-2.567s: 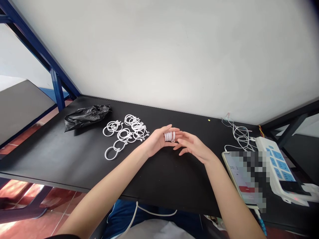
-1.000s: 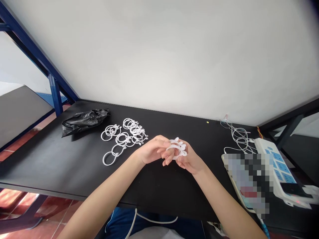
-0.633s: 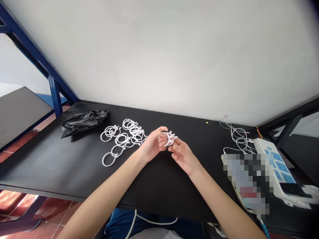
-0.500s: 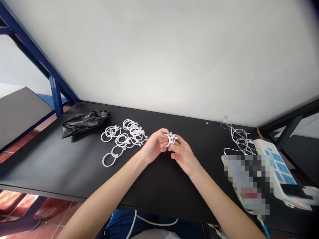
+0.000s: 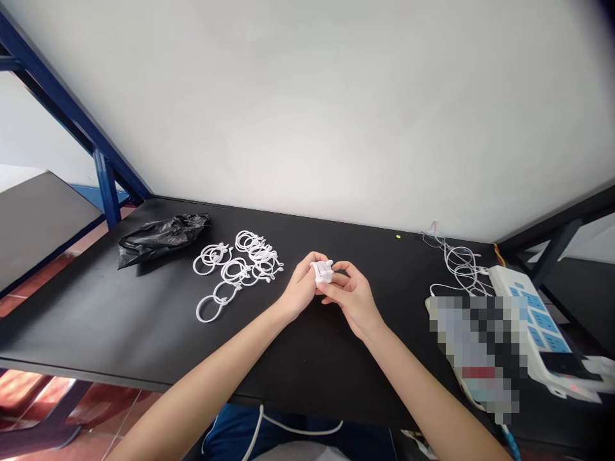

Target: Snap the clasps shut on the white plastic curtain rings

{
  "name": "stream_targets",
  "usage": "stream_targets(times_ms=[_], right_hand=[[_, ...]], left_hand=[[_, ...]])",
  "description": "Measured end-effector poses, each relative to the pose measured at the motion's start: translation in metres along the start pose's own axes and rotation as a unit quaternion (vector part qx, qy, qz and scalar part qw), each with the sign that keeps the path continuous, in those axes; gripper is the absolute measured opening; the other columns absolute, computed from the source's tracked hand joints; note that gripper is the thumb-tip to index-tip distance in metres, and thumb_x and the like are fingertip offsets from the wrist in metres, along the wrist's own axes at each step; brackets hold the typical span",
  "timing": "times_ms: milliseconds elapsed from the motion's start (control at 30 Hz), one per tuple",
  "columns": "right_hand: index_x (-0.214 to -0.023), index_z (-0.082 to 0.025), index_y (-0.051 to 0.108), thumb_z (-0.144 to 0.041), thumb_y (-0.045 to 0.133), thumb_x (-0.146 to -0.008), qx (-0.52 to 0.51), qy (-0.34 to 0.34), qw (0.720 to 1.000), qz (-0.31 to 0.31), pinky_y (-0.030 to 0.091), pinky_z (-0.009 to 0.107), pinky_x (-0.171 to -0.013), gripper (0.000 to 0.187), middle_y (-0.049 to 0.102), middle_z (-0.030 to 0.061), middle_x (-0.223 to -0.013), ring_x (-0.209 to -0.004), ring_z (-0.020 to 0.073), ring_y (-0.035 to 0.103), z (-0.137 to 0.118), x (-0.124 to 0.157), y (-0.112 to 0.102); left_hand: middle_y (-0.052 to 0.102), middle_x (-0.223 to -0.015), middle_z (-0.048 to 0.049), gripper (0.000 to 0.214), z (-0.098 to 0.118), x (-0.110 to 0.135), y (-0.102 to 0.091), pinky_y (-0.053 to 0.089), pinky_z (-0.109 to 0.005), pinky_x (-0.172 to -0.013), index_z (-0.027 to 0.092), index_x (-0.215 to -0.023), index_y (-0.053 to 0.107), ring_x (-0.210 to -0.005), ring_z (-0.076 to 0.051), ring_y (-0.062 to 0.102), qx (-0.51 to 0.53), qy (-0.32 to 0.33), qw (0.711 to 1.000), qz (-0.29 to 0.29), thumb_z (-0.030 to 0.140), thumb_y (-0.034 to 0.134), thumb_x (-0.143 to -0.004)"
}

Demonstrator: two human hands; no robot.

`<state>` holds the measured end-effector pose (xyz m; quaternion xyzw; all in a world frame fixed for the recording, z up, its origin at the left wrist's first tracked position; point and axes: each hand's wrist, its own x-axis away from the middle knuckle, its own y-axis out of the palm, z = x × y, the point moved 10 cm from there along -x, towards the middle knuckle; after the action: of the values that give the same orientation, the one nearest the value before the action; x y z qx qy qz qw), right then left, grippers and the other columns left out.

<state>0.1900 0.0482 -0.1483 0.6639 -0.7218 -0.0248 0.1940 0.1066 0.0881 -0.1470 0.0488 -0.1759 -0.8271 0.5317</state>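
Above the middle of the black table, both my hands meet around a small bunch of white plastic curtain rings (image 5: 323, 271), stacked close together side by side. My left hand (image 5: 302, 285) grips the bunch from the left, fingers curled behind it. From the right, my right hand (image 5: 350, 293) pinches it with thumb and fingers. How many rings are in the bunch I cannot tell. Left of my hands lie several loose white curtain rings (image 5: 235, 270), some overlapping, with small eyelets on their rims.
A crumpled black plastic bag (image 5: 163, 238) lies at the table's back left. To the right are tangled white cables (image 5: 461, 266), a blurred-out phone-like object (image 5: 475, 358) and a white power strip (image 5: 542, 320) with blue sockets. A white wall rises behind the table (image 5: 144, 307).
The rings in my hands have been turned and pressed into a tighter, aligned bunch. My right hand's fingers have closed further onto it. The loose rings have not moved.
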Motion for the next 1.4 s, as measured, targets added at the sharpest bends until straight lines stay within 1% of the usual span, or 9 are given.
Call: stream_targets(times_ms=[167,333,500,700,800,900,1033,1200,1400], right_hand=[[-0.085,-0.018,0.066,-0.022,0.089,-0.056,0.022,-0.001,0.999,-0.045,0.057,0.023,-0.060,0.037,0.073,0.0014,-0.087,-0.075,0.0153,0.069,0.001,-0.001,0.008],[-0.079,-0.018,0.073,-0.030,0.084,-0.065,0.032,-0.037,0.997,-0.052,0.048,0.022,-0.051,0.021,0.063,-0.0038,-0.064,-0.050,0.0059,0.051,-0.004,0.000,0.013],[-0.066,-0.018,0.072,-0.034,0.084,-0.065,0.056,-0.040,0.996,-0.063,0.047,0.024,-0.051,0.020,0.058,-0.0036,-0.056,-0.049,0.0068,0.048,-0.009,0.001,0.012],[-0.073,-0.016,0.076,-0.039,0.082,-0.068,0.106,0.028,0.985,-0.133,0.050,0.024,-0.055,0.025,0.072,0.0060,-0.071,-0.065,0.0176,0.070,0.001,0.002,0.016],[-0.071,-0.014,0.076,-0.042,0.080,-0.070,0.123,0.057,0.979,-0.150,0.050,0.022,-0.053,0.029,0.073,0.0082,-0.074,-0.066,0.0191,0.072,0.006,0.003,0.014],[-0.075,-0.012,0.077,-0.047,0.076,-0.073,0.132,0.079,0.973,-0.169,0.050,0.022,-0.052,0.035,0.074,0.0109,-0.077,-0.062,0.0190,0.072,0.009,0.006,0.015],[-0.082,-0.013,0.077,-0.047,0.073,-0.077,0.125,0.066,0.972,-0.186,0.052,0.023,-0.057,0.035,0.075,0.0115,-0.083,-0.068,0.0188,0.073,0.005,0.007,0.020],[-0.082,-0.013,0.074,-0.038,0.081,-0.071,0.110,0.039,0.972,-0.202,0.057,0.028,-0.061,0.028,0.073,0.0071,-0.079,-0.065,0.0169,0.070,0.000,0.011,0.029],[-0.077,-0.014,0.071,-0.041,0.075,-0.077,0.107,0.027,0.973,-0.202,0.058,0.031,-0.060,0.027,0.065,0.0001,-0.059,-0.052,0.0129,0.063,0.000,0.014,0.036]], left_hand=[[0.051,-0.074,0.0044,0.014,0.000,0.001,0.006,0.034,-0.015,-0.046,0.018,-0.087,0.052,-0.053,-0.005,0.042,-0.001,0.005,0.999,-0.033,0.031,0.055,-0.083],[0.063,-0.106,-0.0036,0.016,-0.002,0.002,0.024,0.042,-0.021,-0.042,0.019,-0.099,0.052,-0.047,-0.005,0.051,-0.001,-0.012,0.992,-0.125,0.029,0.051,-0.086],[0.065,-0.074,-0.0015,0.025,0.010,0.003,0.028,0.050,-0.025,-0.056,0.015,-0.103,0.057,-0.056,-0.013,0.063,-0.060,0.022,0.976,-0.210,0.013,0.048,-0.080],[0.064,-0.068,0.0014,0.037,0.019,0.013,0.030,0.045,-0.020,-0.056,0.017,-0.120,0.058,-0.055,-0.009,0.058,-0.170,0.064,0.946,-0.268,0.010,0.047,-0.085],[0.069,-0.084,-0.0021,0.037,0.024,0.018,0.035,0.047,-0.022,-0.064,0.020,-0.125,0.058,-0.069,-0.012,0.062,-0.302,0.127,0.907,-0.267,0.015,0.045,-0.091],[0.070,-0.103,-0.0069,0.043,0.030,0.022,0.037,0.048,-0.032,-0.081,0.019,-0.130,0.054,-0.091,-0.020,0.065,-0.481,0.219,0.819,-0.224,0.015,0.049,-0.088],[0.071,-0.101,-0.0089,0.056,0.029,0.022,0.035,0.047,-0.038,-0.085,0.014,-0.139,0.046,-0.090,-0.022,0.065,-0.581,0.259,0.743,-0.206,0.010,0.052,-0.083],[0.072,-0.087,-0.0044,0.052,0.036,0.018,0.025,0.048,-0.033,-0.079,0.014,-0.136,0.051,-0.077,-0.019,0.064,-0.552,0.245,0.774,-0.190,0.012,0.054,-0.084],[0.073,-0.100,-0.0047,0.036,0.043,0.016,0.015,0.049,-0.024,-0.074,0.016,-0.120,0.063,-0.083,-0.016,0.068,-0.469,0.203,0.837,-0.195,0.014,0.050,-0.087]])
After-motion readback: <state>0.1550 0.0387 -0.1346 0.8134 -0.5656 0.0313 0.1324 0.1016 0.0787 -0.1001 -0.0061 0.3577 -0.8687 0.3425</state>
